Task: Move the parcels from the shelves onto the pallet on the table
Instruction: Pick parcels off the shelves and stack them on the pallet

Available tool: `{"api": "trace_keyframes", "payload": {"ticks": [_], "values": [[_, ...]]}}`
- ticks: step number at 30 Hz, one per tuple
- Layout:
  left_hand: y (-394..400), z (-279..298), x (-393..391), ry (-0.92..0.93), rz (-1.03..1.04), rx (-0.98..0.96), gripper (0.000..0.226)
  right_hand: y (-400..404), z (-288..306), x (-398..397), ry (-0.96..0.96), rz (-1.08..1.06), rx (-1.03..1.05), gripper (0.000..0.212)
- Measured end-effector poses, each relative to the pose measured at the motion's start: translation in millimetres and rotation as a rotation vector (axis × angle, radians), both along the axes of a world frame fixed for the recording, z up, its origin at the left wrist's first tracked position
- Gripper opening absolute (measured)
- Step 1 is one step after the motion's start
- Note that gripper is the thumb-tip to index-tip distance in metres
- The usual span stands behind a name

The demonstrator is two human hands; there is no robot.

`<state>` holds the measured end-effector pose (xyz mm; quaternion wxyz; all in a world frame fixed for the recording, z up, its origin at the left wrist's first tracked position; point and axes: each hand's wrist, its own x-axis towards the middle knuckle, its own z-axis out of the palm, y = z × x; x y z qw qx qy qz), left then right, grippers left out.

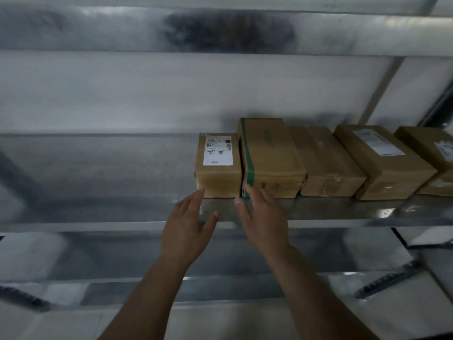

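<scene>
two bare forearms enter from 6 o'clock, nearest the camera. left hand (186,229) is spread, fingers straight, holding nothing; its fingertips reach the lower left corner of the labelled parcel (218,165), contact uncertain through blur. right hand (262,222) is likewise spread and empty, fingertips at the lower front edge of the green-taped parcel (269,155), over the seam between the two boxes.

the labelled parcel sits at the left end of a row on the metal shelf (98,168), just right of frame centre, flush against the taller green-taped parcel at its 3 o'clock. onward at 3 o'clock stand a plain parcel (326,163), a second labelled parcel (382,160), and a fifth parcel (431,153) cut by the frame edge, all side by side.

shelf surface toward 9 o'clock of the row is bare metal. a narrow strip of shelf lies between box fronts and the shelf's front edge. an upper shelf (220,30) runs across at 12 o'clock.
</scene>
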<state>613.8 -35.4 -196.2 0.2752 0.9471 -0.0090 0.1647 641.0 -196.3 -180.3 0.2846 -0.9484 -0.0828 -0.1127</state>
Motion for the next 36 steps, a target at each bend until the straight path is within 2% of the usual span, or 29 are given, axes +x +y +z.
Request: {"api": "trace_keyframes", "payload": {"ticks": [3,8,13,16,19,22,31,33,36], "values": [[26.2,3.0,26.7,-0.002,-0.041,0.010,0.061,24.2,-0.2,22.8,0.052,-0.058,0.027,0.051],[55.7,3.0,71.4,0.036,-0.100,0.027,0.075,50.2,-6.9,55.6,0.034,-0.179,0.008,0.046],[63.5,3.1,101.3,0.196,-0.141,0.010,0.063,60.3,-10.7,68.9,0.011,-0.267,-0.008,0.042],[64.4,2.7,108.1,0.210,-0.176,-0.105,0.056,65.1,-6.2,70.5,-0.017,-0.290,0.053,0.042],[73.0,3.9,103.5,0.128,-0.077,-0.268,0.045,72.1,0.2,67.1,-0.001,-0.291,0.236,0.034],[88.0,0.0,98.4,0.154,0.037,-0.380,0.052,78.0,1.2,66.8,0.079,-0.294,0.392,0.031],[97.9,-0.4,98.3,0.418,-0.021,-0.628,0.066,81.8,2.3,70.7,0.390,-0.176,0.461,0.054],[99.8,-1.4,92.8,0.446,-0.056,-0.664,0.067,77.6,0.0,67.8,0.428,-0.111,0.448,0.052],[101.1,0.3,79.6,0.417,-0.119,-0.686,0.061,75.1,-5.5,55.8,0.387,-0.029,0.458,0.050]]}}
